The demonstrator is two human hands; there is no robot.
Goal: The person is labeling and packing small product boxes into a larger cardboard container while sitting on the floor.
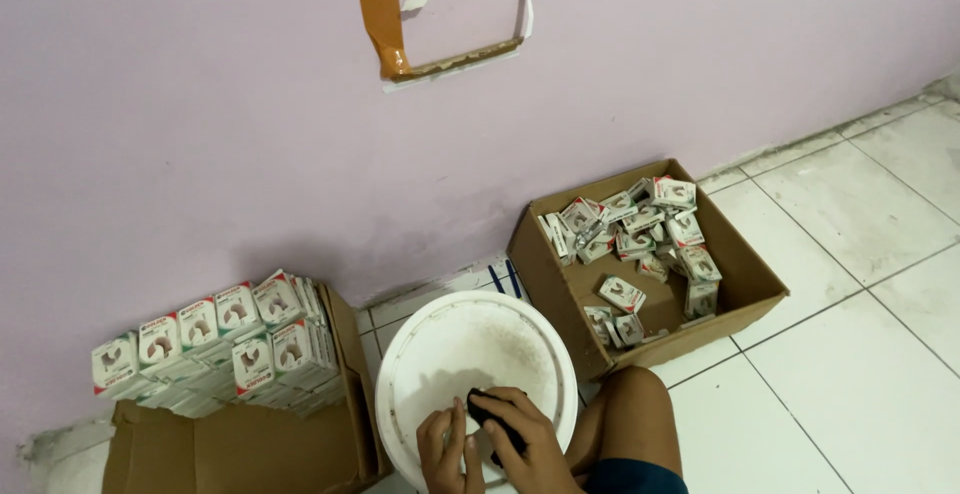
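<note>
Small black part (487, 412): held over the near edge of the white round lid (470, 374), pinched in your right hand (525, 444), your left hand (443, 446) closed against it. Keep it low over the lid. Right of the lid, an open carton (745, 289) of loose small boxes (640, 234); left of it, stacked boxes (220, 339).
</note>
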